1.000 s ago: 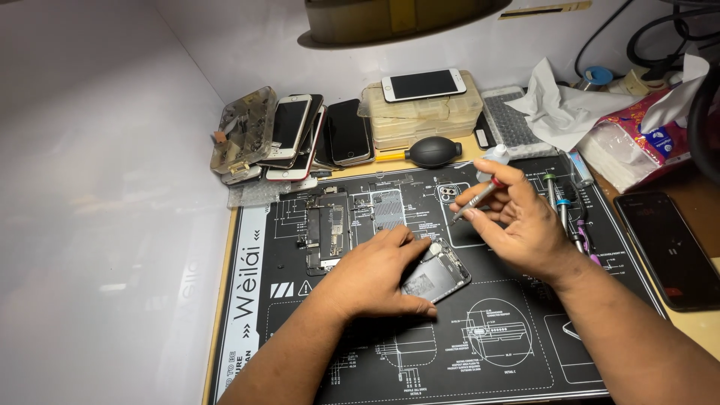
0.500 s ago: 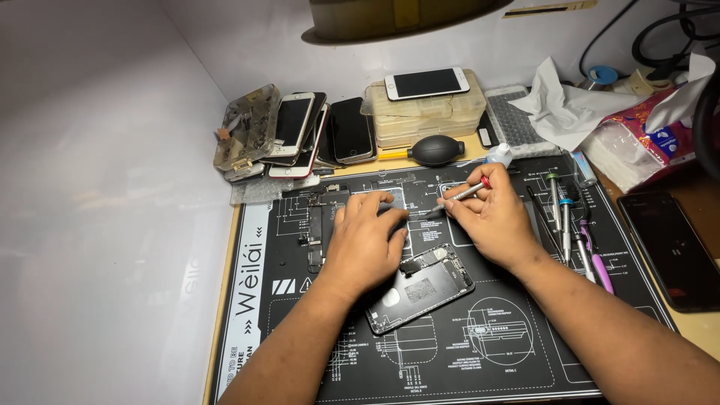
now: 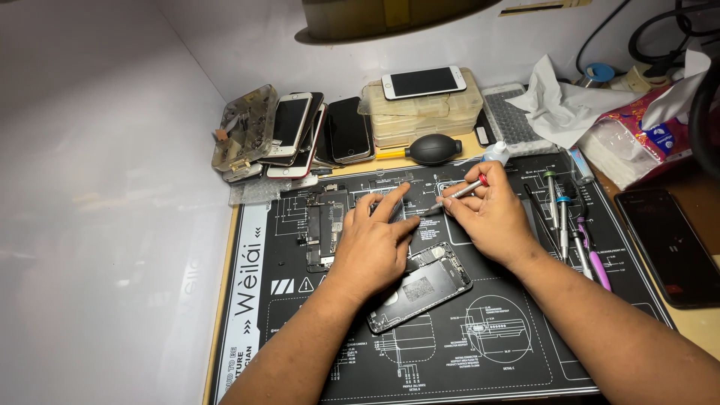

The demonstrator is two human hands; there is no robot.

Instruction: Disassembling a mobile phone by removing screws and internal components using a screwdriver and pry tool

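On a black repair mat (image 3: pixel 517 352) lies an opened phone body (image 3: pixel 421 289), tilted, with its insides showing. My left hand (image 3: pixel 373 244) rests palm down just above it, index finger stretched toward the mat's upper middle. My right hand (image 3: pixel 491 217) holds a thin silver screwdriver with a red cap (image 3: pixel 457 192), its tip pointing left at my left fingertip. What lies under the fingertips is hidden. A dark phone part (image 3: pixel 324 225) lies left of my left hand.
Several stacked phones (image 3: pixel 300 135) and a black air blower (image 3: pixel 433 149) sit behind the mat. Clear plastic boxes carry a white phone (image 3: pixel 422 82). Screwdrivers (image 3: pixel 564 217) lie at the mat's right; a black phone (image 3: pixel 667 244), tissues and a packet are further right.
My left hand left the opened phone body and moved up the mat; its index finger now stretches toward the screwdriver tip. My right hand shifted left with the screwdriver.
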